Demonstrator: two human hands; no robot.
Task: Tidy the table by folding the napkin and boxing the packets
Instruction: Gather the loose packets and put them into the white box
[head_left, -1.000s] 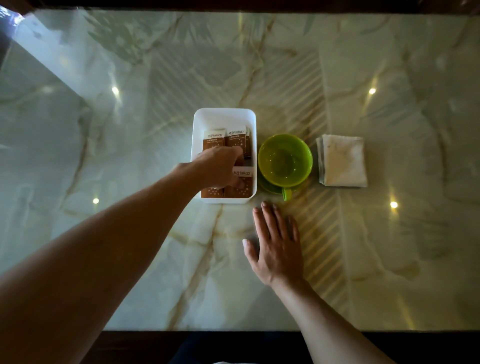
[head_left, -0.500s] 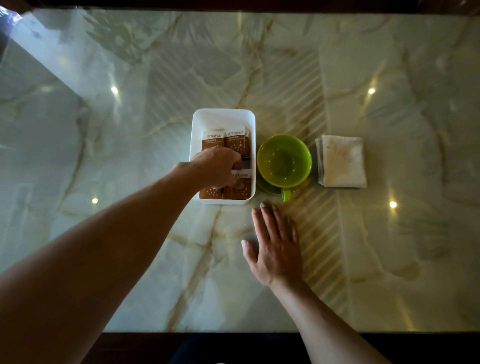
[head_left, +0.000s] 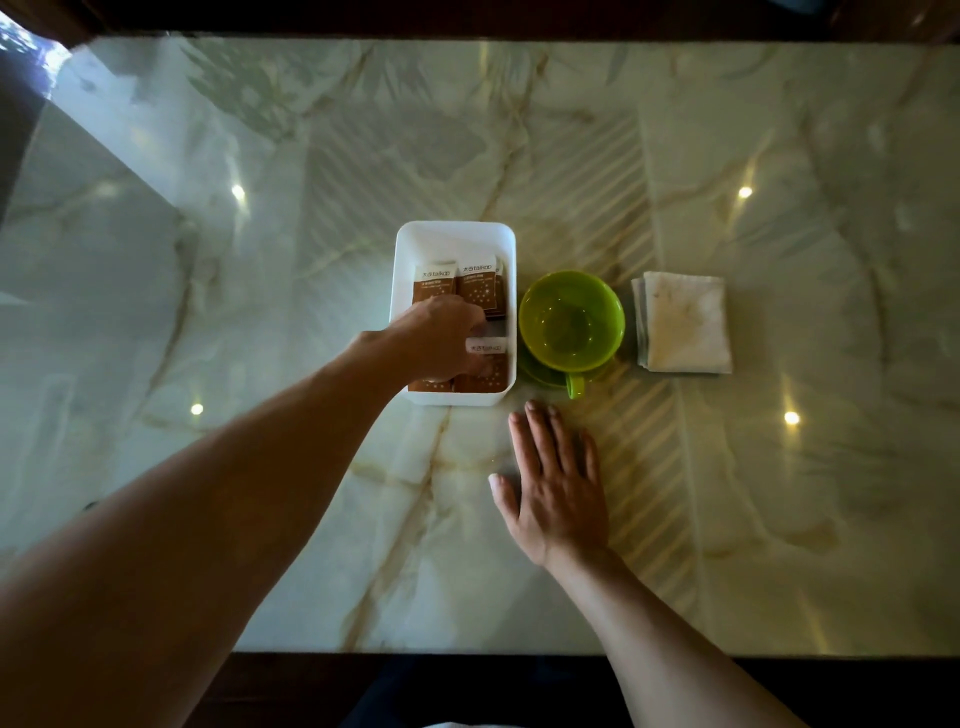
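Observation:
A white box (head_left: 453, 236) stands at the table's middle with several brown packets (head_left: 479, 290) lying inside. My left hand (head_left: 441, 338) reaches into the box from the left, fingers curled down over the near packets. One packet's white end (head_left: 487, 346) shows between the fingers and thumb. My right hand (head_left: 556, 483) lies flat on the marble just in front of the box and cup, fingers spread, holding nothing. A folded white napkin (head_left: 683, 322), slightly stained, lies to the right of the cup.
A green cup (head_left: 571, 319) on a green saucer (head_left: 535, 375) stands between the box and the napkin, its handle pointing towards me. The glossy marble table (head_left: 260, 260) has a dark near edge at the bottom of the view.
My left hand has drawn back slightly towards the near end of the box. The right hand, cup and napkin have not moved.

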